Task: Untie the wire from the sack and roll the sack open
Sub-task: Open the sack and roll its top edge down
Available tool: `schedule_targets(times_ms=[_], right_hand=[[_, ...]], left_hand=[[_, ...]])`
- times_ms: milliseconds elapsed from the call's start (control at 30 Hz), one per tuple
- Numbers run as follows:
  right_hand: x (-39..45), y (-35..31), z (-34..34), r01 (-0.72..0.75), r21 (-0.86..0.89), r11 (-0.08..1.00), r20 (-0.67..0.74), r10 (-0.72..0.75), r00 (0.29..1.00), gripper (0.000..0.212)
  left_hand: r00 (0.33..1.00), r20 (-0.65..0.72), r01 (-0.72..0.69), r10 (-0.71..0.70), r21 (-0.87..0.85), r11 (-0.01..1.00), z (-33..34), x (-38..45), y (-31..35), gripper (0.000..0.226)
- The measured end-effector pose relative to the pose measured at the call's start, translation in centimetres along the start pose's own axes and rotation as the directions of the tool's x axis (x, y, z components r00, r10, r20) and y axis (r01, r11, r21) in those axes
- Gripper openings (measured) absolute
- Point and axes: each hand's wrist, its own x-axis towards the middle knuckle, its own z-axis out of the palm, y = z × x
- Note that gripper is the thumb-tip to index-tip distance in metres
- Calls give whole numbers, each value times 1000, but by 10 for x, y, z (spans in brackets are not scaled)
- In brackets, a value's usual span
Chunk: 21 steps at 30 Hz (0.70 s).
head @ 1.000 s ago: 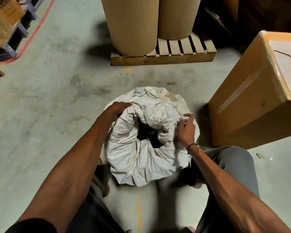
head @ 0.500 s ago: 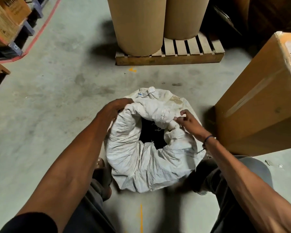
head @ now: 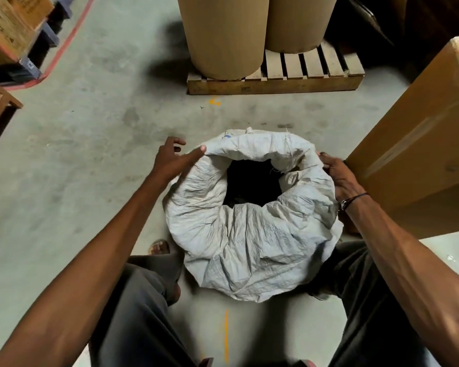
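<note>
You're on the rolling step: the sack [head: 249, 234] stands on the floor between your knees, mouth open (no wire visible). Left hand [head: 170, 161] spread, touching the rim; right hand [head: 338, 176] grips it. Next, even the roll.

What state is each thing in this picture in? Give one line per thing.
Sack: upright on the floor, mouth open, top rolled down into a thick collar.
Left hand: fingers spread, thumb touching the sack's rim.
Right hand: gripping the sack's rim.
Cardboard rolls: standing upright on the pallet.
</note>
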Motion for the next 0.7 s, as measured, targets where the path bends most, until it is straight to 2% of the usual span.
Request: schedule_targets(times_ms=[133, 200, 267, 367, 400, 433, 533, 600, 633, 700], right_hand=[[-2, 1, 5, -13, 121, 993, -31, 17, 999, 30], [2, 3, 5, 20, 95, 995, -62, -15, 998, 35], [8, 7, 3, 87, -39, 995, -117, -91, 989, 35], [4, 14, 6, 180, -305, 935, -169, -240, 956, 19], [-5, 17, 10, 191, -371, 909, -178, -271, 946, 16], [-15, 22, 13, 183, -451, 874, -179, -289, 941, 22], [-40, 44, 17, 173, -669, 723, -132, -344, 930, 54], [-49, 65, 21, 261, -752, 605, -24, -422, 906, 74], [-49, 77, 22, 316, -813, 490, 58, -472, 880, 80], [-44, 97, 21, 385, -897, 218, 225, -526, 820, 76]], left_hand=[[994, -99, -20, 40, 194, 981, 15, -49, -35, 83], [985, -118, -87, 123, 276, 957, 23, -69, -45, 61], [968, -159, -142, 192, 280, 949, 27, -72, -49, 32], [965, -173, -175, 196, 132, 976, 30, -59, -49, 50], [973, -170, -147, 156, 61, 987, 30, -53, -46, 51], [983, -151, -103, 100, -9, 995, 30, -47, -44, 49], [994, -95, 33, -58, -241, 970, 28, -35, -38, 22], [995, -80, 30, -60, -336, 942, 29, -26, -37, 14], [997, -73, -9, -18, -353, 936, 31, -19, -38, 14], [994, -57, -106, 92, -344, 933, 33, -19, -23, 20]])
